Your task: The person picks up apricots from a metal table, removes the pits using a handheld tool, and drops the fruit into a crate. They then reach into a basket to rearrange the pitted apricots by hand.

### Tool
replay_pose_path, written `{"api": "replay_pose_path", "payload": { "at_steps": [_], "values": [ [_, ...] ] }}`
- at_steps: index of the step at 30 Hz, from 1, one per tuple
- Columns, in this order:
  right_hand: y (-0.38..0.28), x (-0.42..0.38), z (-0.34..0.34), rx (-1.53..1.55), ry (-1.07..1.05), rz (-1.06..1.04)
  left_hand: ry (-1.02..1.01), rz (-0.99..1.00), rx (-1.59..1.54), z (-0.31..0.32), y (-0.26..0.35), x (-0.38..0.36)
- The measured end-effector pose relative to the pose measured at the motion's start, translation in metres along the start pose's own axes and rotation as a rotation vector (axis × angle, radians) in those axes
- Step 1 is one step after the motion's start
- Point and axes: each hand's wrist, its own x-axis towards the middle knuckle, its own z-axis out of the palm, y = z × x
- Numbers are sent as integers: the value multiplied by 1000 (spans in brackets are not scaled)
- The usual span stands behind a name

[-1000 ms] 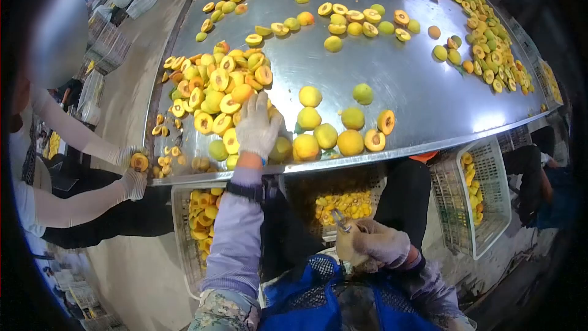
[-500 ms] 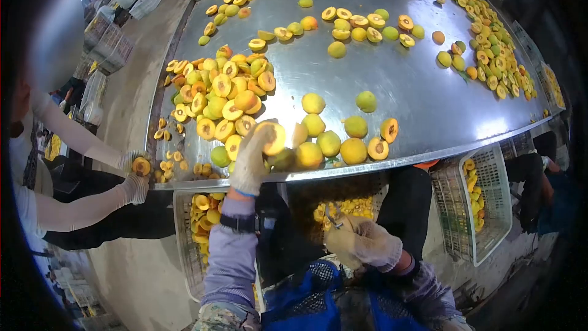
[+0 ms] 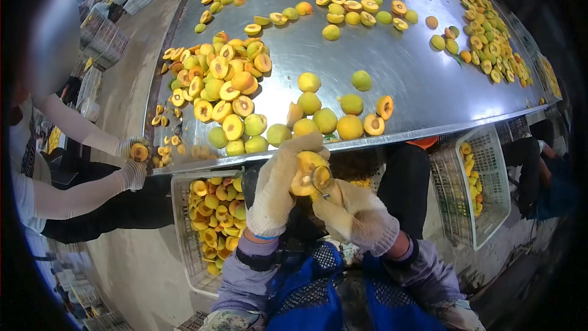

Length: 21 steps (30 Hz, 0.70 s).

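My left hand [image 3: 277,185], in a pale knitted glove, holds a yellow halved fruit [image 3: 304,175] just off the front edge of the metal table [image 3: 392,43]. My right hand [image 3: 361,214], gloved too, is closed on a small curved metal tool [image 3: 321,179], whose looped end lies against the cut face of the fruit. Beyond my hands, whole green-yellow fruits [image 3: 325,121] sit near the table edge. A pile of halved fruits [image 3: 228,79] lies to the left.
A crate of fruit halves [image 3: 185,251] stands below the table at left, another crate [image 3: 490,211] at right. A co-worker's gloved hands [image 3: 133,175] hold a half at the left corner. More halves [image 3: 490,40] lie far right.
My left hand has come back from the fruit pile towards my body with the half. My right hand has risen slightly, and the tool now meets the fruit. The view has shifted a little.
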Motion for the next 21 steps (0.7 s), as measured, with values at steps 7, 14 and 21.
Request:
{"api": "replay_pose_path", "payload": {
  "at_steps": [7,14,21],
  "values": [
    [-3,-9,2,4,104,42,12,-63,-143,20,12,-14],
    [6,-14,3,-282,165,-159,67,-18,-13,22,11,-14],
    [-13,-8,10,-34,640,2,14,-82,192,20,22,-22]
  ]
}}
